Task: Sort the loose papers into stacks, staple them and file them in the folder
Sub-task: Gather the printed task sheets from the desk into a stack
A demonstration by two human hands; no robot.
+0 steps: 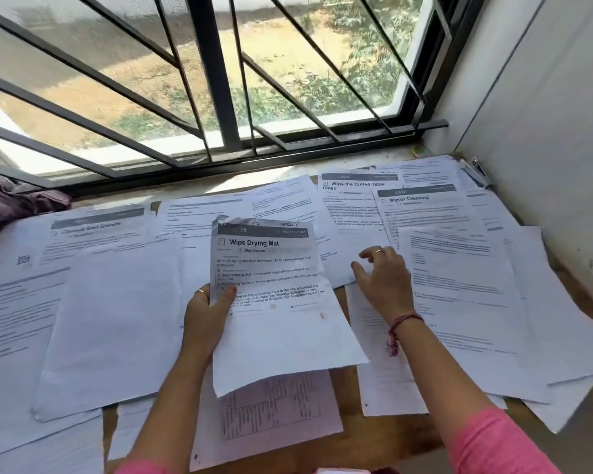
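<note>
A wooden tabletop (384, 436) below a barred window (216, 80) is seen from above, covered with loose printed papers (117, 319) lying overlapped in rough groups. One sheet, headed "Wipe Drying Mat" (271, 302), is held up in the middle of the view, its long axis running away from the person and tilted slightly to the left. It is gripped at its left edge by the left hand (206, 319), with the thumb pressed on the printed face and the other fingers hidden behind the paper.

The right hand (382, 278) is seen just to the right of the held sheet, hovering low over papers lying flat; whether they are touched cannot be told. Its fingers (368, 254) are loosely curled and spread apart, and nothing is held in them. A ring and a red thread bracelet are worn on this hand and wrist.

Sheets titled "Wipe the Coffee Table Clean" (353, 206) and "Mirror Cleaning" (421, 213) lie beyond the right hand, toward the far right corner. A sheet headed "Change Bed Sheets" (93, 234) lies well to the left. A metal clip (478, 164) is seen at the wall on the far right. No stapler or folder can be made out.

The sorting stage appears to be in hand, and the flat papers on the right are nearer the free right hand.
</note>
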